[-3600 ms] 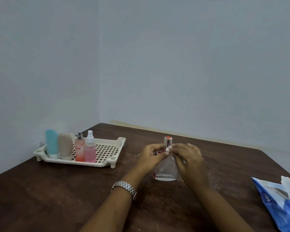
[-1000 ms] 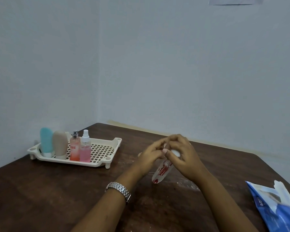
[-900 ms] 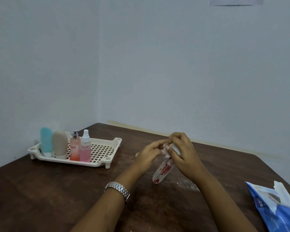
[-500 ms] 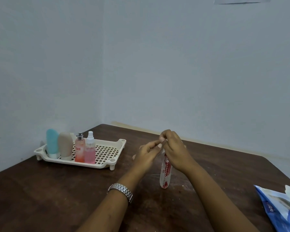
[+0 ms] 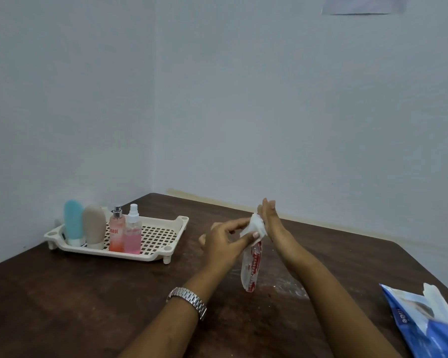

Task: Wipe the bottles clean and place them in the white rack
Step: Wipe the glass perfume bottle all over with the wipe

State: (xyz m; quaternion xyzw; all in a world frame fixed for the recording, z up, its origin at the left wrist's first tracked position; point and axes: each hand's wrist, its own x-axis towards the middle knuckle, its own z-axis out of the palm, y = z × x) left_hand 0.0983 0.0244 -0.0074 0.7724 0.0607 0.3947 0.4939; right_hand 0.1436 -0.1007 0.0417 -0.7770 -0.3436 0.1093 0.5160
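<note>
A clear bottle with red print (image 5: 251, 267) stands nearly upright on the dark wooden table, its base touching the tabletop. My left hand (image 5: 224, 240) pinches a white wipe (image 5: 254, 226) over the bottle's top. My right hand (image 5: 269, 217) is flat against the far side of the wipe, fingers straight and pointing up. The bottle's cap is hidden under the wipe. At the far left, the white rack (image 5: 150, 255) holds a teal tube (image 5: 73, 220), a beige tube (image 5: 94, 223), an orange-pink spray bottle (image 5: 117, 233) and a pink spray bottle (image 5: 133, 233), all in its left half.
A blue pack of wipes (image 5: 429, 329) lies at the table's right front edge with a wipe sticking out. The rack's right half shows bare grid. Walls close the table's left and far sides. A metal watch is on my left wrist.
The bottle went from tilted to nearly upright. My right hand let go of the bottle's top and straightened its fingers. My left hand now grips the wipe over the top.
</note>
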